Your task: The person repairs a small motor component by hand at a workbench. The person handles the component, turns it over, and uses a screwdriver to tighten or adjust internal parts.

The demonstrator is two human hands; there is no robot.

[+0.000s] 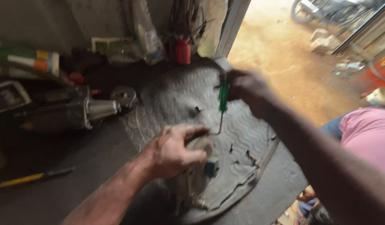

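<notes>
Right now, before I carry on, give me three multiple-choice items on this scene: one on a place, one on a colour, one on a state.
1. Where is the yellow-handled tool?
A. lower left on the bench
B. on the rubber mat
C. in a hand

2. The screwdriver handle is
A. red
B. green
C. blue

3. The left hand is
A. open and flat
B. off the bench
C. closed on the grey part

Answers: 1 A, it lies apart near the left edge. 2 B, green shows below the right hand. 3 C, fingers wrap the part.
</notes>
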